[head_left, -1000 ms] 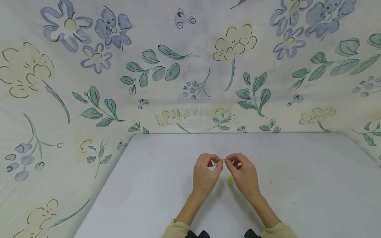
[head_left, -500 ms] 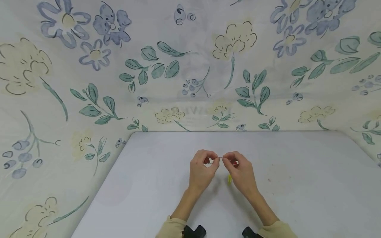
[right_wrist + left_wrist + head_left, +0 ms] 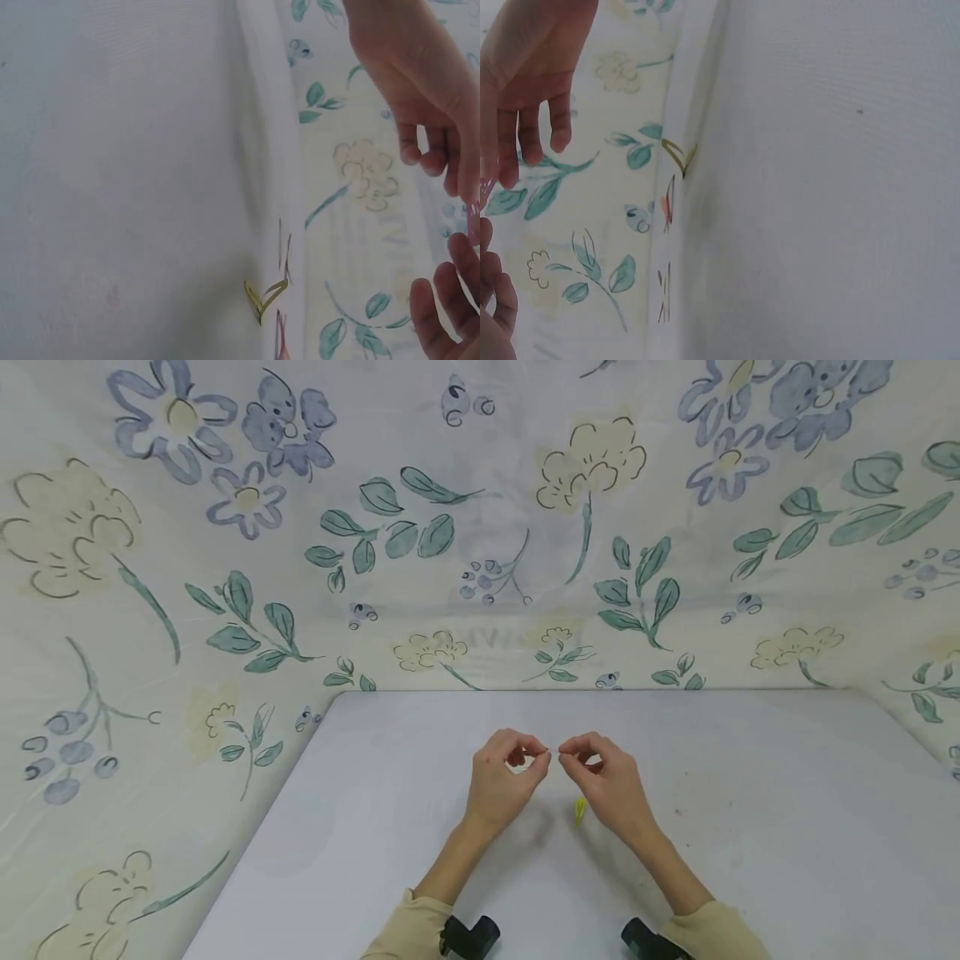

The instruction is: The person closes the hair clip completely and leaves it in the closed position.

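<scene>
In the head view my left hand and right hand are raised above the white table, fingertips close together. Each pinches with thumb and forefinger at a small pink piece, apparently a snap hair clip, at the right wrist view's edge; fingers mostly hide it. Below lies a yellow snap hair clip, spread into a V in the wrist views. Farther off, thin reddish clips, one in the left wrist view and another in the right, lie near the yellow one.
The white table reaches to a floral cloth backdrop behind and at the sides. Black camera mounts sit at both wrists, below the beige sleeves. Faint specks mark the tabletop at the right.
Both hands have risen slightly, the left also shifting a little leftward, so the gap between fingertips is a bit wider. The yellow clip lies where it was on the table.
</scene>
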{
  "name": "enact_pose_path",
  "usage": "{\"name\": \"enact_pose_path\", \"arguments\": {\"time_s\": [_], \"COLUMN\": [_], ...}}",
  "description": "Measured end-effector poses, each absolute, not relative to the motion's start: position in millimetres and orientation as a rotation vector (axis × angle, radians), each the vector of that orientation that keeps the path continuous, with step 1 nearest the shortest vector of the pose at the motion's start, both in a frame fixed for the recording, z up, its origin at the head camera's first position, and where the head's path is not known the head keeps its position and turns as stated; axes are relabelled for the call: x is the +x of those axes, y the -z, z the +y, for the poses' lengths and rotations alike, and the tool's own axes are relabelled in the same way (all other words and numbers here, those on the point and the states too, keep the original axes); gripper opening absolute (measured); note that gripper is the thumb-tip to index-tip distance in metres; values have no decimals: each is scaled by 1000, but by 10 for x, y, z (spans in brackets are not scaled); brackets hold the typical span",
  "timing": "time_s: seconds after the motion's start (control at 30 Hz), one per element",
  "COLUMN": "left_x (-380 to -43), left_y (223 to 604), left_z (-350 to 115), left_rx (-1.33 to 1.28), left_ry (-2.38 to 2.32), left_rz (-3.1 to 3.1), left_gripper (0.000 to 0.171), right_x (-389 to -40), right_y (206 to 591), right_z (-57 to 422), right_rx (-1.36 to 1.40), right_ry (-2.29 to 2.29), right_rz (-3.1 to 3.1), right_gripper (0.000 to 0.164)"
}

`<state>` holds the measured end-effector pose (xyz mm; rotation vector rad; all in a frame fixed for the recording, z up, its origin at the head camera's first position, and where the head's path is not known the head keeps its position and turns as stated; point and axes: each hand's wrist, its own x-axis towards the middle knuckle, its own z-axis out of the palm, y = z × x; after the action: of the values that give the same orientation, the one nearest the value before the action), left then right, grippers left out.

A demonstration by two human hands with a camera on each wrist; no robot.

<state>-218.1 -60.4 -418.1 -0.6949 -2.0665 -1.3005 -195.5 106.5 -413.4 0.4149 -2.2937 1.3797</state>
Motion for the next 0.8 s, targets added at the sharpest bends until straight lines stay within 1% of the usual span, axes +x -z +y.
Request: {"name": "enact_pose_path", "arguments": {"time_s": [0.3,0.43,0.67,0.8], "left_x": [-2212,-2251,-2308,-2347], "left_y": [4102,4085,4067,4080], "left_z": [-760,-801,-853,-874], "left_rx": [-781,-795,-782,-772], "left_ry": [1211,1146,1012,992], "left_rz": [-2138,-2209,-2302,-2355], "left_gripper": [9,8,9,8], "right_x": [-2023,-2083,-2161,-2196], "right_y": [4083,4087,4102,4112], "right_z": [1098,1096,1041,1008], "right_rx": [559,604,607,585], "right_ry": [-1362,-1322,-1128,-1020], "right_rz": [-2335,-2351,-2424,-2472], "right_gripper": [10,13,24,23]}}
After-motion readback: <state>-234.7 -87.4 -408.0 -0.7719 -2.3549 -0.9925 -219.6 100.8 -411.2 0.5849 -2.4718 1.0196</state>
